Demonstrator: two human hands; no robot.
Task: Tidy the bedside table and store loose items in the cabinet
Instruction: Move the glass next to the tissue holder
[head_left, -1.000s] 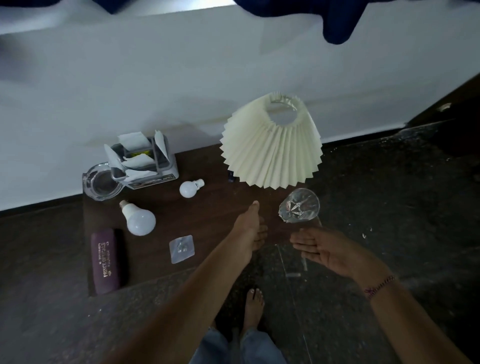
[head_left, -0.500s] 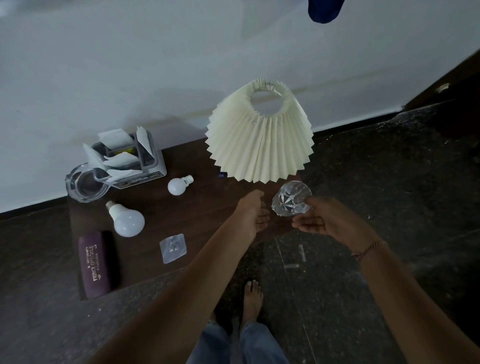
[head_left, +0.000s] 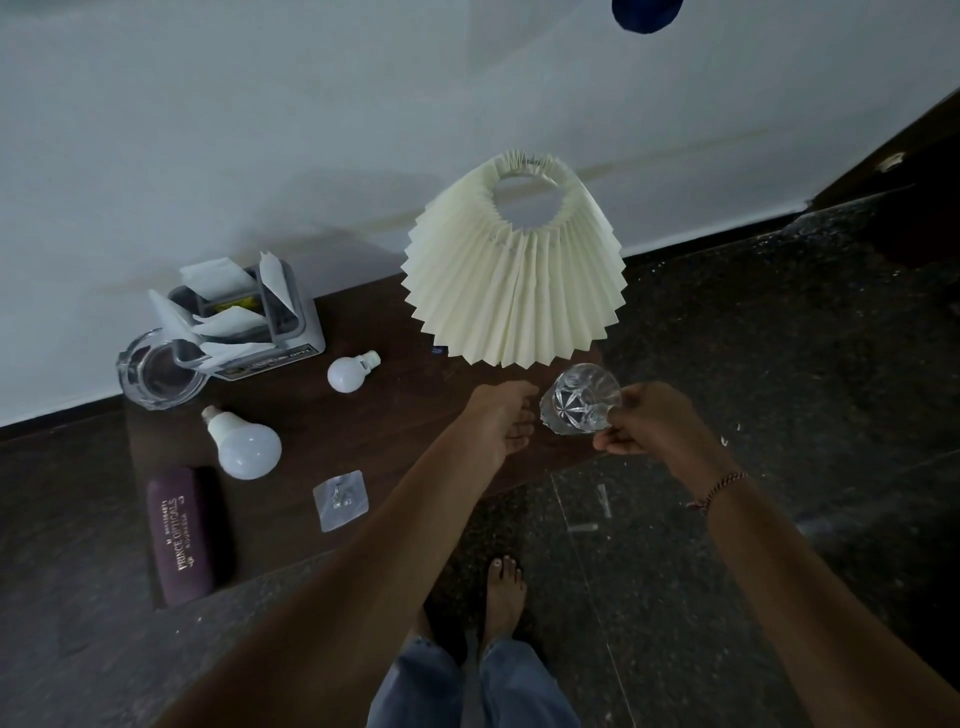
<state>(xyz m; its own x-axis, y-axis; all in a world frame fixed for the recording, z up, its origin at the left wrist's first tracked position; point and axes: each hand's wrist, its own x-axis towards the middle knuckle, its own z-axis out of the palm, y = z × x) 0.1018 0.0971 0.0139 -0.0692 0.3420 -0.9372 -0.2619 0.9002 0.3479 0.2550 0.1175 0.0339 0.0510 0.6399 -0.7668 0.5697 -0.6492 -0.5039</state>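
Observation:
A dark wooden bedside table stands against the white wall. My right hand grips a cut-crystal glass at the table's right front corner. My left hand rests on the tabletop just left of the glass, fingers loosely bent, holding nothing. On the table lie a large white bulb, a small white bulb, a maroon spectacle case, a clear adhesive hook pad, a glass ashtray and a grey organiser stuffed with white papers.
A cream pleated lampshade rises over the table's back right part and hides what is under it. Dark speckled stone floor surrounds the table. My bare feet stand close to its front edge. No cabinet is in view.
My right hand moved up from below the glass and closed its fingers round it. My left hand stayed on the tabletop. The camera shifted slightly.

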